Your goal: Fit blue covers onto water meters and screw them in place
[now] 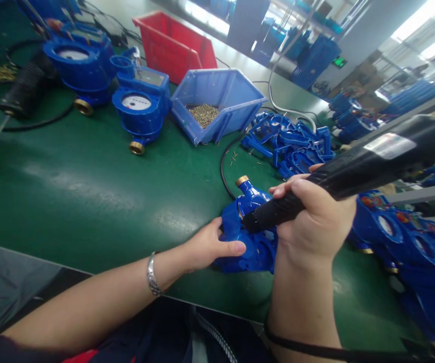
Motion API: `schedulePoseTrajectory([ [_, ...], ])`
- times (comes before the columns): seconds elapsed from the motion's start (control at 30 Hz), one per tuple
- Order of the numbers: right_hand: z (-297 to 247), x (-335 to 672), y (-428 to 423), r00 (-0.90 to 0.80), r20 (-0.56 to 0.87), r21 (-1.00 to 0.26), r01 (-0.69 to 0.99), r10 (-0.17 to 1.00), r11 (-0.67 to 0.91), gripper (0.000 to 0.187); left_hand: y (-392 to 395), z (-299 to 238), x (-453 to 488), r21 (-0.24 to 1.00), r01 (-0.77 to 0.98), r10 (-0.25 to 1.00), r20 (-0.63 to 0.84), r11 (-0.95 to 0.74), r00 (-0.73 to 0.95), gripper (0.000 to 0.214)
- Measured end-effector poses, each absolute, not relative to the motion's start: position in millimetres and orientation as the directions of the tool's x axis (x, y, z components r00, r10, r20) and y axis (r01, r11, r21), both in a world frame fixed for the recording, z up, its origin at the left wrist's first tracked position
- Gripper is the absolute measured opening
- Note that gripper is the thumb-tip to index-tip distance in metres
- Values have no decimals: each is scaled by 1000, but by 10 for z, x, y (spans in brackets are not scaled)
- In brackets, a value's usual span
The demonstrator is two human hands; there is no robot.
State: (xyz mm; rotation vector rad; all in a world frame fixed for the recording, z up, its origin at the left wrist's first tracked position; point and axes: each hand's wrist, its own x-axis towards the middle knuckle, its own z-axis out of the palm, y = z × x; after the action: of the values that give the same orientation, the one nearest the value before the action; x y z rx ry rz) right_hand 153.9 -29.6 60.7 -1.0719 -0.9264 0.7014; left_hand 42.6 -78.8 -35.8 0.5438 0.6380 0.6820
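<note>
My right hand (312, 217) is wrapped around a black electric screwdriver (369, 161), which slants down to the left. Its nose reaches a blue water meter (232, 222) lying on the green bench; the bit's tip is hidden. With its thumb over the near side, my left hand (206, 247) grips this meter from the left. A brass threaded end of the meter points away from me. Beyond my right hand lies a pile of blue plastic frames (293, 141). Several small screws (233, 159) are scattered on the bench near them.
A light blue bin (221, 101) holding small brass-coloured screws stands ahead, with a red bin (175, 45) behind it. Two blue meters (138, 108) stand at the left, beside another black screwdriver (28, 88) and its cable. Rows of meters (387, 227) line the right side.
</note>
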Motion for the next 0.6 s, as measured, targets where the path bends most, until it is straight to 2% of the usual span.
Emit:
schedulePoseTrajectory([
  [0.27, 563, 1527, -308, 442, 305, -935, -29, 843, 353, 29, -797, -364, 413, 627, -422, 714, -331, 655, 617, 92],
  [0.6, 533, 1522, -303, 420, 314, -934, -26, 851, 357, 27, -755, -282, 392, 671, -335, 698, -386, 661, 604, 103],
])
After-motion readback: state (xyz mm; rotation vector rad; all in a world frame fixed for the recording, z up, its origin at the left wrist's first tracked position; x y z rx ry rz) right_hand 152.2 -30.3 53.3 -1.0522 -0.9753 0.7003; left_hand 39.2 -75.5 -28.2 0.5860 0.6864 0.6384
